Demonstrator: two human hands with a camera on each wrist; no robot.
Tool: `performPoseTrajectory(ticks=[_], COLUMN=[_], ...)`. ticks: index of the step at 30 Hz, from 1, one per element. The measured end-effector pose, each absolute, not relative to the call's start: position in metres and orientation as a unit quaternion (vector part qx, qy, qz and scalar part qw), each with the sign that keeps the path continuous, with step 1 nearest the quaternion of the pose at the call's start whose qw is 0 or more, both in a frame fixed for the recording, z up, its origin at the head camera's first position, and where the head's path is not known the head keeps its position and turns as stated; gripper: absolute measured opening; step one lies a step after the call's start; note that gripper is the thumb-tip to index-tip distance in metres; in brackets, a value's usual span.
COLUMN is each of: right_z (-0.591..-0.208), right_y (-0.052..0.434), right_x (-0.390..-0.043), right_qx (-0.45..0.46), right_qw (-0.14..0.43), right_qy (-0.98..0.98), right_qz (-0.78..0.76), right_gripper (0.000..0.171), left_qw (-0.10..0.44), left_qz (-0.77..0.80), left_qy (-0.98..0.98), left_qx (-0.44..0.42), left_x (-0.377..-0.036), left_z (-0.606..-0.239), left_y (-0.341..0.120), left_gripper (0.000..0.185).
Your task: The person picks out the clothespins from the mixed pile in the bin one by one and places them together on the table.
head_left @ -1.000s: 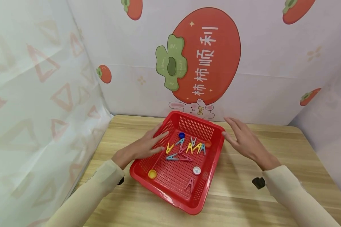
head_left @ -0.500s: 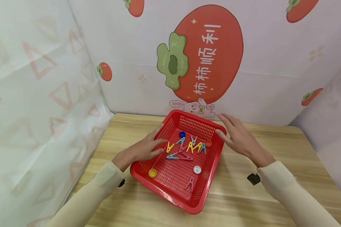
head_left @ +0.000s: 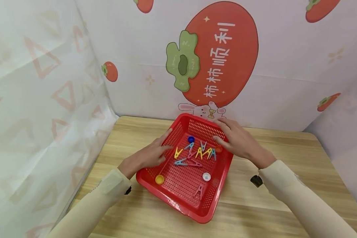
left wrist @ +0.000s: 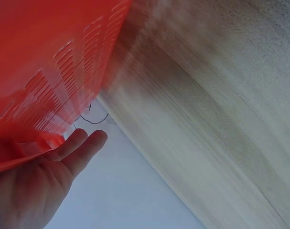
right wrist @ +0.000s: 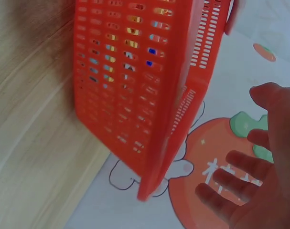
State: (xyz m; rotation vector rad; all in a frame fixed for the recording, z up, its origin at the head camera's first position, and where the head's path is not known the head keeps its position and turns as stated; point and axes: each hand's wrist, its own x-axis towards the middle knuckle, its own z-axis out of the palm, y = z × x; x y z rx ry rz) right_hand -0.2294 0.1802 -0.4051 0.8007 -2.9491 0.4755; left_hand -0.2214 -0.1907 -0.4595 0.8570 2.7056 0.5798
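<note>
Nearest, light sleeves (head_left: 95,201) are seen at both lower corners, and between them a red plastic basket (head_left: 178,206) is set at a slant on the wooden table (head_left: 241,215). Toward its near end a pink clothespin (head_left: 200,188), a white cap (head_left: 206,177) and a yellow cap (head_left: 159,179) are scattered. It can be judged light and fairly stiff, its glossy rim a little slippery; the thin slotted sides might flex if squeezed, so it is best taken under the turned-out rim on opposite sides and kept level, the contents being loose.

At the left rim the left hand (head_left: 147,155) is placed, fingers extended; nothing appears to be clasped. By the far right corner the right hand (head_left: 238,140) is held, empty and spread, well apart from its partner. Between them a cluster of clothespins (head_left: 199,151) is gathered, with an orange cap (head_left: 218,149) beside it and a blue cap (head_left: 191,139) farther off.

From the head, the right hand might be taken as touching the basket; by the right wrist view a gap is revealed. The basket's outer left side is shown only from the left wrist; whether any weight is borne cannot be told. Behind everything, a persimmon-printed backdrop (head_left: 285,49) is seen.
</note>
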Motion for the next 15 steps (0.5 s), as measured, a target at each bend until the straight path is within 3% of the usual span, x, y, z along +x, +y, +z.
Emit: performPoseTrajectory(ticks=[15], right_z=[-0.407], right_y=[0.136], right_x=[-0.235], right_qx=[0.31], right_qw=[-0.006], right_qy=[-0.947], right_qz=[0.08], right_gripper=[0.07], left_qw=[0.115], left_qz=[0.178], left_qy=[0.93], left_qx=[0.3], left_x=[-0.224], left_z=[-0.463], left_y=[-0.193], left_gripper=[0.057])
